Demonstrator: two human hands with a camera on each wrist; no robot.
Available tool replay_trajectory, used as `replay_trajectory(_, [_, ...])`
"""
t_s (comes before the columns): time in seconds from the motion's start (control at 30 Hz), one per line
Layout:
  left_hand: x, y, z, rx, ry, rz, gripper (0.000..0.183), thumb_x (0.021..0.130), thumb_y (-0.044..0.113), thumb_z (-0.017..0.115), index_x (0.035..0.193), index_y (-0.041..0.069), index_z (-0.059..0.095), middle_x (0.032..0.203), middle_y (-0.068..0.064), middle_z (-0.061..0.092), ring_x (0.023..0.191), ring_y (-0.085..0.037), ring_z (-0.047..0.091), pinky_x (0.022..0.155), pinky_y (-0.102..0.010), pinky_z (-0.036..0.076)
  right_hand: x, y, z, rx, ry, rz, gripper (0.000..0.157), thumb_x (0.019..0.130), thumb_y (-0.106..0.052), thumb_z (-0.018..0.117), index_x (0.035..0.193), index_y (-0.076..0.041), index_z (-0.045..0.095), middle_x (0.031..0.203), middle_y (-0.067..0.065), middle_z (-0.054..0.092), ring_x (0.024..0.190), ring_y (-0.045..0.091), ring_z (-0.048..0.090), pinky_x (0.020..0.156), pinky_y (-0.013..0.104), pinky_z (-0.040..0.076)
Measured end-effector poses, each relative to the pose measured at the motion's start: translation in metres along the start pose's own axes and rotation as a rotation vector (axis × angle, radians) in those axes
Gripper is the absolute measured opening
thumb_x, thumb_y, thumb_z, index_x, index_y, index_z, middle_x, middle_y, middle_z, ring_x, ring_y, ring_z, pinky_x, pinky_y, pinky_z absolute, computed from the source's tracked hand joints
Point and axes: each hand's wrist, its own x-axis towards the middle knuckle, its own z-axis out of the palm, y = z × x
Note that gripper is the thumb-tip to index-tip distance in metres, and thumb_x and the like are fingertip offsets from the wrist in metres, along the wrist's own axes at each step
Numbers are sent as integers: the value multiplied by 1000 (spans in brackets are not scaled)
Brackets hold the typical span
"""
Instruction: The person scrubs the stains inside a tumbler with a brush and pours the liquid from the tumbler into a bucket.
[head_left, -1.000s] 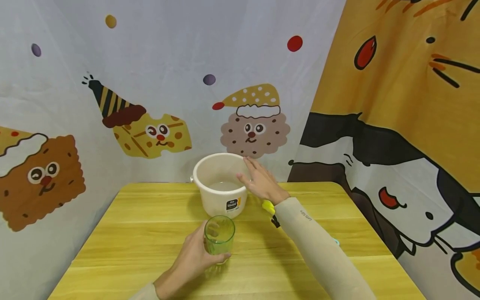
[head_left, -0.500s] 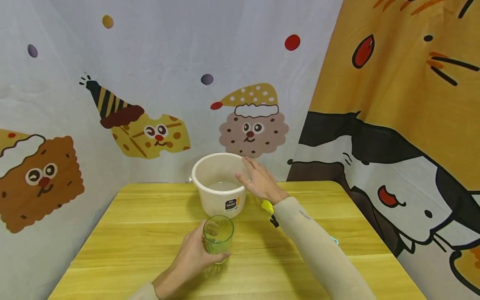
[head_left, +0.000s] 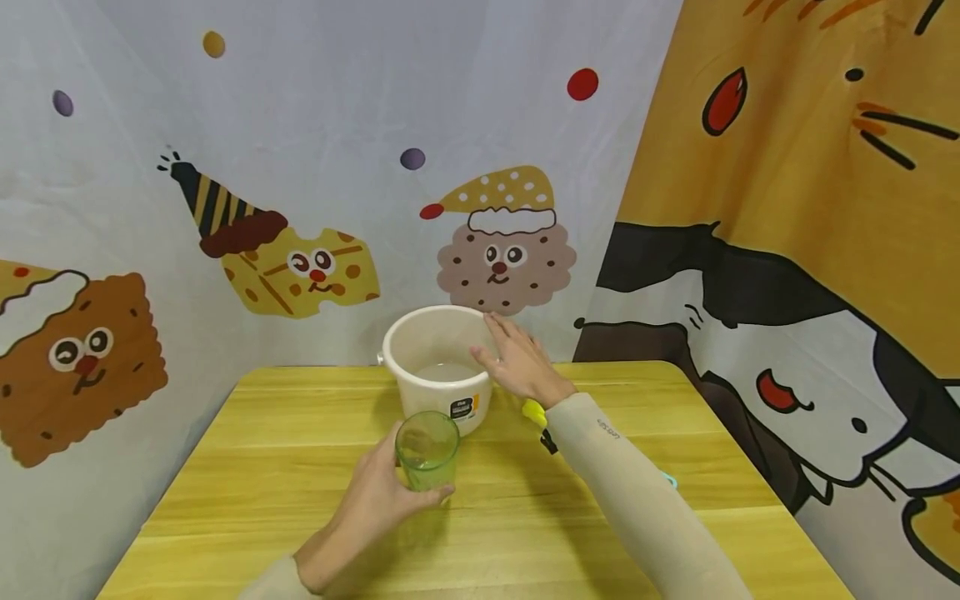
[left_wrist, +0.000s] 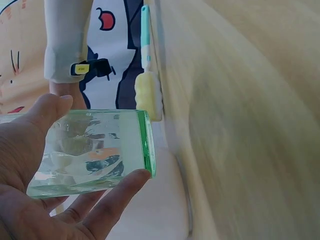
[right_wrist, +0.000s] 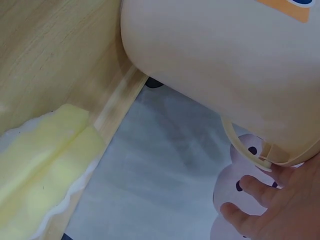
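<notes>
My left hand (head_left: 375, 492) holds a clear green glass (head_left: 427, 454), thumb on one side and fingers on the other. In the left wrist view the base of the glass (left_wrist: 100, 152) is off the table; whether liquid is inside I cannot tell. Behind it stands a cream plastic bucket (head_left: 431, 396) with a dark label. My right hand (head_left: 521, 362) rests on the bucket's right rim, fingers straight and thumb over the inside. In the right wrist view the fingers (right_wrist: 255, 192) are spread by the bucket's handle joint.
A yellow sponge brush (head_left: 534, 412) with a teal and white handle (left_wrist: 145, 35) lies right of the bucket, partly hidden under my right forearm. The wooden table (head_left: 262, 467) ends at a cartoon-printed cloth (head_left: 322, 100) behind.
My left hand has raised the glass a little and moved it slightly left, and the glass tilts more. My right hand has stayed on the bucket's rim.
</notes>
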Motion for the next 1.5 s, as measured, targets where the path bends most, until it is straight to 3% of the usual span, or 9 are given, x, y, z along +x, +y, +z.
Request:
replay_trajectory(0.37, [11,1,-18,5,3,23,97,72,28,115,155,19,64,135,0,84,122,-22,82,96,-35,72,2,0,-1,-55,9,-22,87,120,-65,42,184,-7,30,194,19,27,180,50,25,144,83,17])
replay_trajectory(0.6, [18,0,-28,48,28,39,92,72,30,115,149,18,66,131,-3,85,117,-24,84,89,-32,74,3,0,0,-63,9,-11,83,120,-60,45,184,-8,31,194,19,27,181,50,22,144,83,12])
replay_trajectory(0.77, [23,1,-36,73,43,54,96,75,35,114,155,17,64,132,-4,85,114,-23,84,86,-29,72,3,0,-1,-69,13,-11,83,120,-60,45,184,-8,32,193,19,29,180,50,24,144,83,12])
replay_trajectory(0.97, [31,3,-45,91,57,70,97,76,35,113,156,15,63,133,-8,84,113,-27,83,84,-32,74,4,0,0,-74,10,-11,91,119,-72,35,184,-9,30,193,19,29,181,49,23,145,81,9])
replay_trajectory(1.3, [41,7,-55,97,81,83,94,75,30,113,154,14,64,132,-9,82,113,-28,80,84,-36,72,4,-1,2,-52,9,3,87,120,-66,41,185,-9,30,194,18,27,181,48,22,146,79,8])
replay_trajectory(1.5, [46,8,-62,119,103,103,91,76,31,113,151,12,65,133,-10,79,112,-29,79,87,-38,70,4,0,3,-66,10,2,91,119,-72,34,185,-9,29,194,17,27,181,48,22,146,79,9])
